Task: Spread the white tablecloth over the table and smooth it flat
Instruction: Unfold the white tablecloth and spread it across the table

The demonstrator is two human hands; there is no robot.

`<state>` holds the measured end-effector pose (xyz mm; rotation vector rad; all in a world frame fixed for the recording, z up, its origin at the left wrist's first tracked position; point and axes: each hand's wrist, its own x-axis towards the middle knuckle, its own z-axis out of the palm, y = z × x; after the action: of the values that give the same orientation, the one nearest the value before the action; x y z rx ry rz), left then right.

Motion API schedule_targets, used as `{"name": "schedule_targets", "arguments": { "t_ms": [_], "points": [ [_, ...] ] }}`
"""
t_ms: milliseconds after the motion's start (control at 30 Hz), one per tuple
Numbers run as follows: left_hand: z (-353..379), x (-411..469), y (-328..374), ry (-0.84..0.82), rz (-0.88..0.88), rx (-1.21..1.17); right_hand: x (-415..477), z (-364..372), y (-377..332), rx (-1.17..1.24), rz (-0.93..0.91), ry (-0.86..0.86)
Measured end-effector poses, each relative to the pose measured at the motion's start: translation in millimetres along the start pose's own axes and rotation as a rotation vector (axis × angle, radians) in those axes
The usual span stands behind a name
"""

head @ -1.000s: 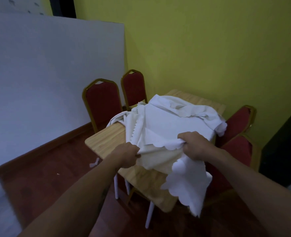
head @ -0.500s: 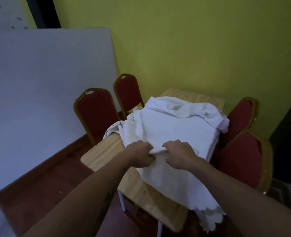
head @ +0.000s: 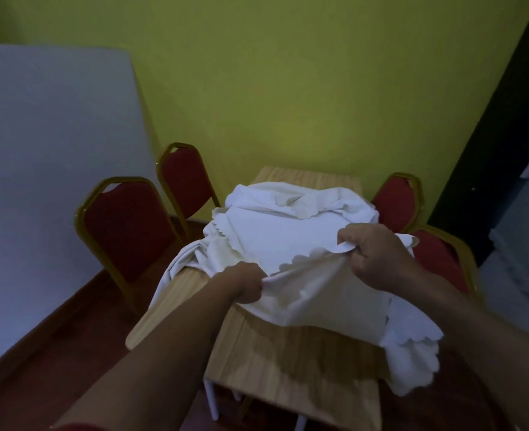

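- White tablecloth (head: 291, 241): bunched in folds on the wooden table (head: 288, 362), its scalloped hem draped off the right edge.
- Left hand (head: 241, 283): fist closed on a gathered fold at the cloth's near side.
- Right hand (head: 378, 256): fingers clenched on the scalloped edge, lifting it clear of the tabletop.
- Red chairs with gold frames: two at left (head: 126, 225), two at right (head: 397, 200).
- Yellow wall (head: 288, 88) behind.

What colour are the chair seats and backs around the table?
Red padding in gold-coloured frames, seen best in the head view on the nearest left chair.
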<state>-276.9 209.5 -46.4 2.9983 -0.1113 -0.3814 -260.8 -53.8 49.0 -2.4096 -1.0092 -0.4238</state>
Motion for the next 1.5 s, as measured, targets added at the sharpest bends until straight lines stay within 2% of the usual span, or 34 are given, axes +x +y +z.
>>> {"name": "schedule_targets", "arguments": {
  "t_ms": [167, 367, 633, 800, 933, 1000, 1100, 1267, 1367, 1500],
  "points": [
    [-6, 24, -19, 0.169, 0.193, 0.173, -17, -25, 6, -0.132, 0.154, 0.069],
    [-17, 30, -20, 0.184, 0.303, 0.171, -34, -36, 13, -0.212, 0.236, 0.084],
    [-18, -9, -73, 0.343, 0.181, 0.099, -26, -7, 18, -0.238, 0.340, -0.033],
    [-16, -56, -109, 0.401, 0.089, 0.123, 0, 20, 6, -0.206, 0.248, -0.046],
    [-14, -98, -124, 0.501, 0.028, 0.031, 16, 34, -5, -0.269, 0.199, 0.028],
    [-9, -119, -127, 0.417, -0.026, -0.050, 22, 41, -9, -0.295, 0.173, 0.051],
    [6, -146, -123, 0.122, -0.111, -0.165, 29, 51, -13, -0.268, 0.115, 0.068],
    [49, -156, -98, -0.319, -0.182, -0.067, 36, 65, -26, -0.340, -0.013, -0.005],
    [70, -145, -94, -0.475, -0.203, 0.003, 36, 69, -26, -0.402, -0.045, -0.072],
    [77, -121, -103, -0.542, -0.177, 0.184, 34, 66, -26, -0.390, -0.013, -0.115]
  ]
}}
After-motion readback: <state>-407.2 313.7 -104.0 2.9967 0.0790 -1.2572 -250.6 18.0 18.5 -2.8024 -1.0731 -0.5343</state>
